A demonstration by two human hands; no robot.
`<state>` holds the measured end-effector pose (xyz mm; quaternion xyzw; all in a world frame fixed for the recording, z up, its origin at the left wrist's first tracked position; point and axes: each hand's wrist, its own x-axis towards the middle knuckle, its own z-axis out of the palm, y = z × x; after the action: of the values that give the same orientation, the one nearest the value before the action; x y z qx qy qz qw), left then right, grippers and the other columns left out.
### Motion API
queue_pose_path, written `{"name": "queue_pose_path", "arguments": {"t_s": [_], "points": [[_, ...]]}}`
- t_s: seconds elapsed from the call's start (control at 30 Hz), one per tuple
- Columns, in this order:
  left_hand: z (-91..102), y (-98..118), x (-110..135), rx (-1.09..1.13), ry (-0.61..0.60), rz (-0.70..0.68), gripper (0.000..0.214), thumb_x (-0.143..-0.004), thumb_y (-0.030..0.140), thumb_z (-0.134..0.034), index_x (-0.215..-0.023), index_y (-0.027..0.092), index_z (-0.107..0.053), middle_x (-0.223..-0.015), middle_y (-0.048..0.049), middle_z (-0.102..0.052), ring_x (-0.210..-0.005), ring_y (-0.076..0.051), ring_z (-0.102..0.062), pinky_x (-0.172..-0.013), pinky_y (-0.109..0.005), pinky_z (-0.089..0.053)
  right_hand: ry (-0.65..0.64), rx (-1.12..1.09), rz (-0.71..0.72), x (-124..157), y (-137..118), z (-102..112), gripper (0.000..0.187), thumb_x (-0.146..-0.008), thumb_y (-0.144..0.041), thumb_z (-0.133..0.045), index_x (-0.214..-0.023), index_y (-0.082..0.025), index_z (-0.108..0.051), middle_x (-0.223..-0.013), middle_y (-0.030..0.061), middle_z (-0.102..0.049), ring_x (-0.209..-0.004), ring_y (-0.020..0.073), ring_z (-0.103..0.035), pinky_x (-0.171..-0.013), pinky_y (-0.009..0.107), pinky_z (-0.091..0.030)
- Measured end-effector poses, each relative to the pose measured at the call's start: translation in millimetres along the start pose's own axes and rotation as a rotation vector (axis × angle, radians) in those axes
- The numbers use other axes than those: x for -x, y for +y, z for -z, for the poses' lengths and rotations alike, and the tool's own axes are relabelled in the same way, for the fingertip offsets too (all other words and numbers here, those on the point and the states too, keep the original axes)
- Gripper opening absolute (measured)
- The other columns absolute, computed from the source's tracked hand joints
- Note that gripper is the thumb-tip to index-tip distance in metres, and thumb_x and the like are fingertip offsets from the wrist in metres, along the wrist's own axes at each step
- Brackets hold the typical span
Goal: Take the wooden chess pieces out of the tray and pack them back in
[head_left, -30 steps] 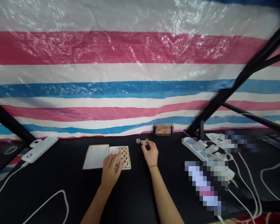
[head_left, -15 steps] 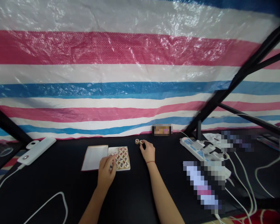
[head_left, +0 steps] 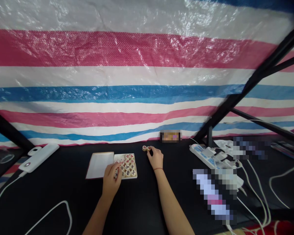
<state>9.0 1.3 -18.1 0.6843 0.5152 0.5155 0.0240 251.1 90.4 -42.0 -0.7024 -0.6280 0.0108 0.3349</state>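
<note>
My left hand [head_left: 111,179] is over the left side of a shallow white box [head_left: 136,176], its fingers bent round a xiangqi piece [head_left: 116,174] that shows between thumb and forefinger. Round xiangqi pieces with red characters [head_left: 127,162] and black ones [head_left: 127,173] lie in rows in the box. Against the box's left side rests its lid [head_left: 100,165], pale inside up. To the right, my right hand [head_left: 156,158] pinches another xiangqi piece [head_left: 148,148] at the table surface. Just left of that lies a red-marked piece [head_left: 144,148].
The table [head_left: 134,209] is black. A white power bank [head_left: 39,158] with a cable stands left. On the right are a power strip [head_left: 198,151] with plugs, loose white cables and a blurred-out phone-like object [head_left: 212,195]. A striped sheet [head_left: 127,120] and black frame bars [head_left: 218,107] enclose the back.
The left fingers have shifted slightly over the pieces in the box. The right hand stays at its piece. The whole view has moved a little.
</note>
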Motion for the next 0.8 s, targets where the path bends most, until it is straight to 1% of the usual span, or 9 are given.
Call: {"name": "queue_pose_path", "arguments": {"t_s": [0.17, 0.4, 0.63, 0.8], "points": [[-0.3, -1.5, 0.8, 0.010, -0.018, 0.034, 0.019, -0.087, 0.023, -0.050, -0.099, 0.021, -0.064, -0.092, -0.0060, -0.066, -0.090, -0.020, -0.063, -0.083, -0.036, -0.054, -0.011, 0.007, -0.008, -2.1, -0.4, 0.0, 0.016, -0.082, -0.023, -0.056, -0.096, -0.022, -0.065, -0.093, 0.0031, -0.069, -0.089, 0.0199, -0.058, -0.071, 0.027, -0.034], [-2.2, -1.9, 2.4, 0.020, -0.016, 0.064, 0.018, -0.087, 0.023, -0.049, -0.098, 0.021, -0.064, -0.091, -0.0060, -0.066, -0.089, -0.020, -0.063, -0.083, -0.036, -0.054, 0.012, 0.009, 0.005, -2.7, 1.3, -2.8, 0.018, -0.082, -0.024, -0.056, -0.098, -0.022, -0.064, -0.090, 0.0040, -0.069, -0.087, 0.0200, -0.058, -0.071, 0.027, -0.034], [-1.5, 1.5, 0.4, 0.025, -0.004, 0.032, 0.018, -0.087, 0.022, -0.049, -0.095, 0.020, -0.065, -0.088, -0.0055, -0.066, -0.086, -0.018, -0.063, -0.081, -0.035, -0.054, 0.004, 0.007, 0.006, -2.8, 2.4, -3.7, 0.019, -0.083, -0.026, -0.056, -0.099, -0.022, -0.064, -0.089, 0.0040, -0.069, -0.088, 0.0199, -0.058, -0.072, 0.027, -0.035], [-0.6, 0.5, 0.0, 0.030, -0.016, 0.039, 0.018, -0.087, 0.023, -0.049, -0.096, 0.021, -0.065, -0.089, -0.0060, -0.066, -0.088, -0.019, -0.063, -0.081, -0.036, -0.054, 0.036, -0.004, 0.008, -1.8, 4.1, -7.0, 0.025, -0.081, -0.025, -0.057, -0.105, -0.021, -0.063, -0.092, 0.0048, -0.068, -0.089, 0.0196, -0.058, -0.074, 0.027, -0.036]]}}
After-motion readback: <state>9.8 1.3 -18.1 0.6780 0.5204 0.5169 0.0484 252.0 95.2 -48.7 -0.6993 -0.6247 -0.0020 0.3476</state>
